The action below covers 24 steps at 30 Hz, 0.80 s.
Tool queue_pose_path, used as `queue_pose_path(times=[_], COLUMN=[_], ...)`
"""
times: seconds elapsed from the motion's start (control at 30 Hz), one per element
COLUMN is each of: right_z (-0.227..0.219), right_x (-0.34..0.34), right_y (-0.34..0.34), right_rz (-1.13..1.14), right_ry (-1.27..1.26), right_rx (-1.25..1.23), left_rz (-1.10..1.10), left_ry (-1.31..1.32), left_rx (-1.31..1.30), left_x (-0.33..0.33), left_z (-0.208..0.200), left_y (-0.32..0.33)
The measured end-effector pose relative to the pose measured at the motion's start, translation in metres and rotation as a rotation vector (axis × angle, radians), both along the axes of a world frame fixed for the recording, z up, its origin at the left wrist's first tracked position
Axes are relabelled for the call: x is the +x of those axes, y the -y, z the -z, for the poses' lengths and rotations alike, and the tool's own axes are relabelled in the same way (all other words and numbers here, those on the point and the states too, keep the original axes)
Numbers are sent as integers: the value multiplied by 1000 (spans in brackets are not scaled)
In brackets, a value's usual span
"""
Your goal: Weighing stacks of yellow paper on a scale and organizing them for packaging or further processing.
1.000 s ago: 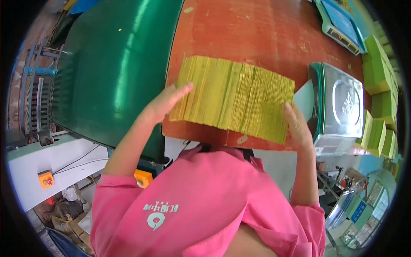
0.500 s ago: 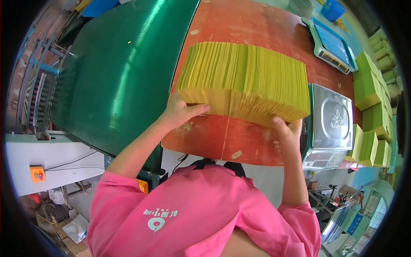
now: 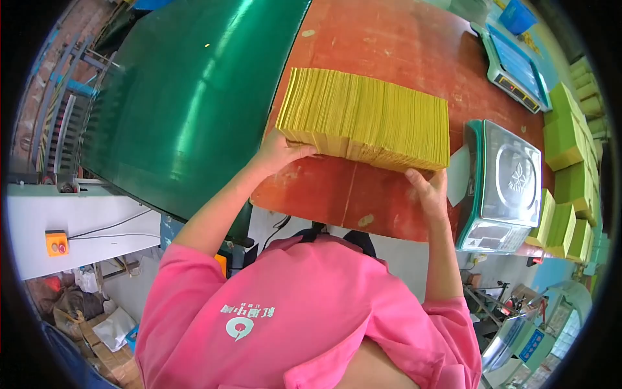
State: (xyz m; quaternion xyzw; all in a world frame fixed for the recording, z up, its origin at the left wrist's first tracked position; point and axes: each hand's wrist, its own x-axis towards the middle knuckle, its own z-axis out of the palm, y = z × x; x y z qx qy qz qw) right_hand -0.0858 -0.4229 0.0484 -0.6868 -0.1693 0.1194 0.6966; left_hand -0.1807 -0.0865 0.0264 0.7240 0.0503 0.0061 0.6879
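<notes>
A thick stack of yellow paper sheets (image 3: 366, 117) stands on edge on the red-brown table (image 3: 389, 39). My left hand (image 3: 280, 152) presses against the stack's near left corner. My right hand (image 3: 429, 192) holds the near right corner from below. Both hands clamp the stack between them. My pink sleeves and shirt fill the lower part of the view.
A green conveyor belt (image 3: 188, 97) runs along the left of the table. A weighing scale (image 3: 508, 185) with a steel pan stands right of the stack, a second scale (image 3: 515, 65) farther back. Yellow-green bundles (image 3: 570, 168) are piled at the right edge. An orange switch box (image 3: 57, 243) sits lower left.
The stack has been tipped up from lying flatter and pushed together; my hands slid from its sides down to its near bottom corners.
</notes>
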Motion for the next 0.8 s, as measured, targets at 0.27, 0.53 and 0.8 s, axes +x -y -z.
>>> queue_pose_path(times=[0.27,0.53,0.8], right_z=[12,26,-4], right_x=[5,-2,-7], right_y=[-9,-17,-6], right_rz=[18,13,-61], right_ry=[-26,1,6], right_rx=[17,125,61], left_rz=[-32,-22,-32], left_ry=[37,14,12], left_rx=[83,102,16], left_x=[2,0,-7], left_z=[7,2,-26], left_y=[2,25,21])
